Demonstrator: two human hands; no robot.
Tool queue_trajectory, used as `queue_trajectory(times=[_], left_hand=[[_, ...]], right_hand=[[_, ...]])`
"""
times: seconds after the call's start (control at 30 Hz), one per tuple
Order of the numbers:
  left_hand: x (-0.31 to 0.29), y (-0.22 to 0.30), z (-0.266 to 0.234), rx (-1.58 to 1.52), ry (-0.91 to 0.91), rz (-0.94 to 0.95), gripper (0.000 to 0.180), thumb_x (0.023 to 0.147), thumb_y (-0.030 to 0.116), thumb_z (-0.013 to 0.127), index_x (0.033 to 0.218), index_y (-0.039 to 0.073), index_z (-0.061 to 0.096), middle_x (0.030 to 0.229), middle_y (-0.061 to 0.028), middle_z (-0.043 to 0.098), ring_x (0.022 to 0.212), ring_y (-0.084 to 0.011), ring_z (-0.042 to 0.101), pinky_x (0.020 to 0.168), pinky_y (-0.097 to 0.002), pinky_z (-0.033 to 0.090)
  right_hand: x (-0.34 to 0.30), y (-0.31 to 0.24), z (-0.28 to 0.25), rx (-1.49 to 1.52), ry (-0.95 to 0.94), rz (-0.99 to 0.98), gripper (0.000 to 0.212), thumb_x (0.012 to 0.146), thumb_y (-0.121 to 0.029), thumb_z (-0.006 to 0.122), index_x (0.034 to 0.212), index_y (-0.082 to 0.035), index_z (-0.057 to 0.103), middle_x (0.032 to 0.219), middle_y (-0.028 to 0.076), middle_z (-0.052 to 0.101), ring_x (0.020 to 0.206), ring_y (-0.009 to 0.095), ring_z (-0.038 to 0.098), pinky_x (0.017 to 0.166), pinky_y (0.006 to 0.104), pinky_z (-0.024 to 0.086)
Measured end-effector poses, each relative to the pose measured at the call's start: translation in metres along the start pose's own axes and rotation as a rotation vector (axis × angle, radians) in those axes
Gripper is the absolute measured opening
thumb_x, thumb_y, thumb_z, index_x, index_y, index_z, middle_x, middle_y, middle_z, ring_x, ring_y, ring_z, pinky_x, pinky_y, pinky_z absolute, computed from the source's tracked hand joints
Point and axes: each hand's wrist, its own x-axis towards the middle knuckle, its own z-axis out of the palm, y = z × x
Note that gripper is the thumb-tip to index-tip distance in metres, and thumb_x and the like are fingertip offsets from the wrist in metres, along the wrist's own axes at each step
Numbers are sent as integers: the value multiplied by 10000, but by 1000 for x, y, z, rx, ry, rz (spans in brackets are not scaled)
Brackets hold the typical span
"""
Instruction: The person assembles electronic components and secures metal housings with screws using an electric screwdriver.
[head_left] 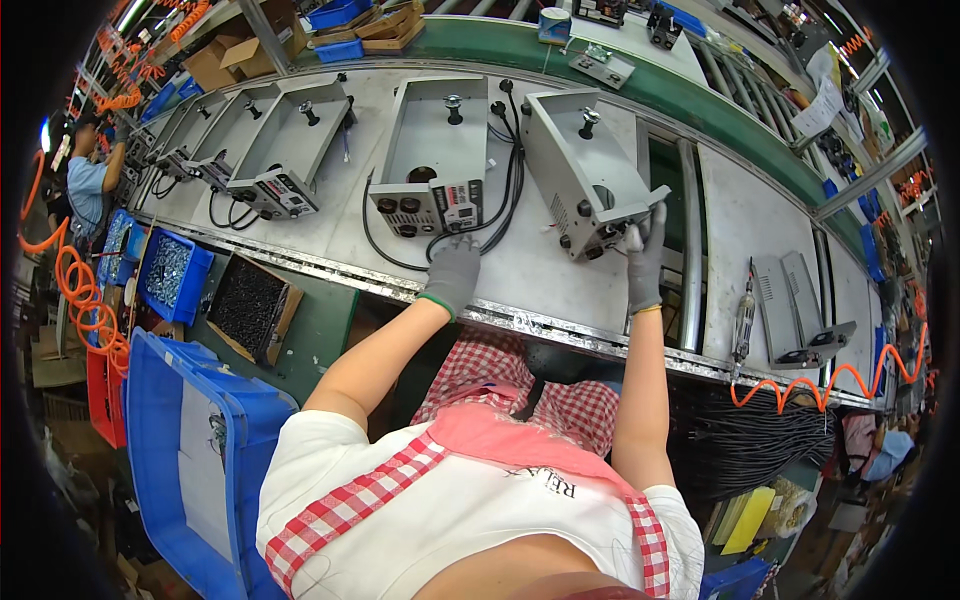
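Note:
My left hand (pixel 455 274), in a grey glove, has its fingertips closed at a black power cable (pixel 518 190), just below a grey metal housing (pixel 437 128). That housing lies open side up; its front panel has round black sockets. My right hand (pixel 647 262), gloved too, grips the front corner of a second grey housing (pixel 565 150), which stands tilted and turned on the worktop. Its thumb is near the black fittings on the front panel; some fingers are hidden behind the edge. A knobbed post rises inside each housing.
More open housings (pixel 285 135) line the worktop at left. At right are a roller (pixel 690 245), a power screwdriver (pixel 744 318) and bent metal panels (pixel 795 310). Blue bins (pixel 175 275), a box of black screws (pixel 250 308) and a cable bundle (pixel 755 445) sit below. A co-worker (pixel 88 180) stands far left.

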Motion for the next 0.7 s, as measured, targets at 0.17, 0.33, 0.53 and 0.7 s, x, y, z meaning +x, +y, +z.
queue_trajectory(times=[0.17,0.33,0.53,0.7], left_hand=[[1,-21,-8,30,-77,-93,428,834,41,514,1260,15,483,1376,-156,448,1235,-273,475,965,-361,443],[-2,-48,-12,45,-78,-180,401,820,22,515,1221,22,517,1355,-154,470,1210,-275,499,951,-362,454],[3,-74,-5,-17,-90,-292,382,798,57,550,1180,42,543,1321,-145,502,1180,-278,515,944,-387,449],[-31,-93,-1,-5,96,-379,395,780,89,584,1172,53,549,1225,-123,540,1133,-266,529,906,-378,451]], right_hand=[[-42,-1,40,-310,-178,173,877,803,-250,683,1488,-132,147,1464,156,245,1224,299,460,956,382,436],[-54,-13,59,-203,-470,261,708,837,-223,638,1435,-75,289,1316,108,435,1192,211,472,959,337,434],[-68,-22,55,-270,-726,345,249,810,-155,635,1027,-36,656,1050,92,651,999,165,601,883,289,454],[-38,-18,-62,-548,-67,117,325,800,-132,641,1100,-7,623,1042,108,643,971,211,593,881,307,449]])
